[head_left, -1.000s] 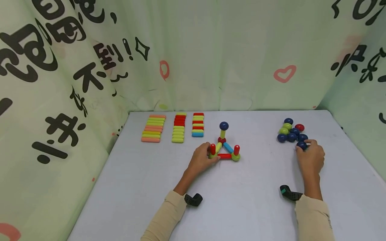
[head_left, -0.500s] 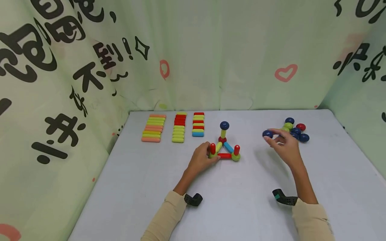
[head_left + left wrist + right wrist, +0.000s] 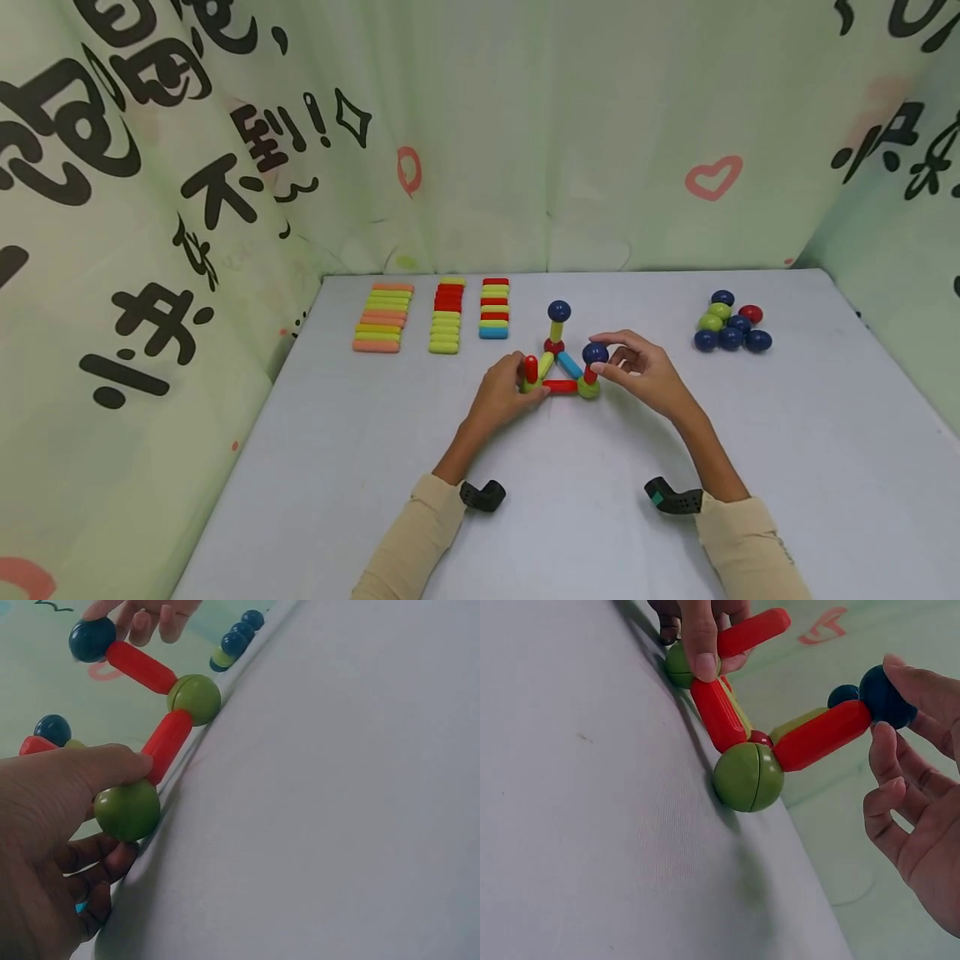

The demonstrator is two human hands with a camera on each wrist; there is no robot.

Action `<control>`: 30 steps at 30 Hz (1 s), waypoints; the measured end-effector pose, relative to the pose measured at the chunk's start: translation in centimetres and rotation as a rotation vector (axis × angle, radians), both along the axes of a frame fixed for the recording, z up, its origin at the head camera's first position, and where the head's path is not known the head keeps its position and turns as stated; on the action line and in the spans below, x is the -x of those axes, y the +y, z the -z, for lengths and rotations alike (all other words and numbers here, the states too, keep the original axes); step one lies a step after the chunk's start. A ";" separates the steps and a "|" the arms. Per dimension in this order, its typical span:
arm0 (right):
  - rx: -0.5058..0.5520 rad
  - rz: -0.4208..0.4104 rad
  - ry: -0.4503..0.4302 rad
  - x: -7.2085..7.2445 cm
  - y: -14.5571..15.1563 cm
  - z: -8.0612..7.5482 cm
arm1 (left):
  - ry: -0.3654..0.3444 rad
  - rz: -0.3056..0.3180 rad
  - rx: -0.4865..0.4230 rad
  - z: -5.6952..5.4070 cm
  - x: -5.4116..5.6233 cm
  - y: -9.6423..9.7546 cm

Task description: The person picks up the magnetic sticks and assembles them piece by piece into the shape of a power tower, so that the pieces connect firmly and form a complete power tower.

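A triangle of short rods joined by balls lies on the table, with a red rod (image 3: 560, 387) along its near side. My left hand (image 3: 498, 393) grips the green ball (image 3: 127, 810) at its near left corner, where an upright red rod (image 3: 531, 368) stands. Above the near right green ball (image 3: 748, 777), another red rod (image 3: 825, 735) rises. My right hand (image 3: 645, 373) pinches a blue ball (image 3: 596, 354) that touches the top of that rod. At the back corner, a yellow-green rod (image 3: 557, 331) on a red ball (image 3: 554, 346) carries a second blue ball (image 3: 559, 311).
Three columns of coloured rods lie at the back left: a salmon and yellow column (image 3: 382, 320), a red and green one (image 3: 446, 317), and a shorter one (image 3: 494, 310). At the back right sits a group of blue, green and red balls (image 3: 730, 337). A curtain (image 3: 480, 167) hangs behind the table.
My right hand has lifted a blue ball from the group at the right and carried it left onto the near right upright red rod. The left hand has kept its place.
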State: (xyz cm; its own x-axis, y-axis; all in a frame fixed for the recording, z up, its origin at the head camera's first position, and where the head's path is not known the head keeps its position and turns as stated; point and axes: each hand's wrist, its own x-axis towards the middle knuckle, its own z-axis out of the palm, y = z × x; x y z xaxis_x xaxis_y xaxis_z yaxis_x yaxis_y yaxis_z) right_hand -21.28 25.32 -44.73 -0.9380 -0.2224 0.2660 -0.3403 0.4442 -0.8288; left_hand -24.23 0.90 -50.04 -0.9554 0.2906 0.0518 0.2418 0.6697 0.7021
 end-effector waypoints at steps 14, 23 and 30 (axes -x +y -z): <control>-0.195 0.498 0.132 0.7 4.4 1.9 | -0.006 0.019 0.052 -0.2 -0.3 0.0; -0.527 0.499 -0.079 0.3 8.3 3.3 | -0.093 0.300 0.025 -0.7 0.2 -1.8; -0.504 0.507 -0.092 0.5 9.2 3.6 | -0.112 0.422 -0.094 -0.7 0.7 -3.3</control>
